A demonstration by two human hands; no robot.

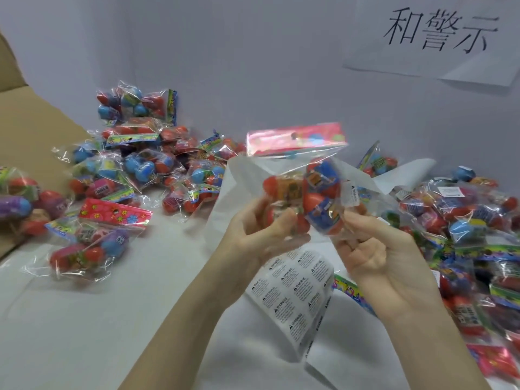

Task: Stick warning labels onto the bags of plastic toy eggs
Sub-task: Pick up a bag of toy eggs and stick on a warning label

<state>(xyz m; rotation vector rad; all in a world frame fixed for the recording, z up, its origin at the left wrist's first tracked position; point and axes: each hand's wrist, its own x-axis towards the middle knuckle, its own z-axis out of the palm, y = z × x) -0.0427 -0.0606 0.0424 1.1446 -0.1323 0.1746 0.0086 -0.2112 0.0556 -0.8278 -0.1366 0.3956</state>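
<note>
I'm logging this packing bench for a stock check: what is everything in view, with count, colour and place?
Held bag of eggs: one, clear with red and blue eggs, pink header, raised at centre.
Warning label: one, white, on the held bag's right side.
Label sheet: one, white, under the hands.
Bag piles: many, multicoloured, left and right.
Cardboard box: brown, far left.
Paper sign: white, black characters, on wall.
Left hand, right hand: both grip the held bag.

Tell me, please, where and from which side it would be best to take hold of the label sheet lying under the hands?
Probably the label sheet is best pinched at its near lower corner, coming from the near side. That end curls up off the table, so fingers can slip under it, while its far end is covered by the held bag and both hands.
</note>
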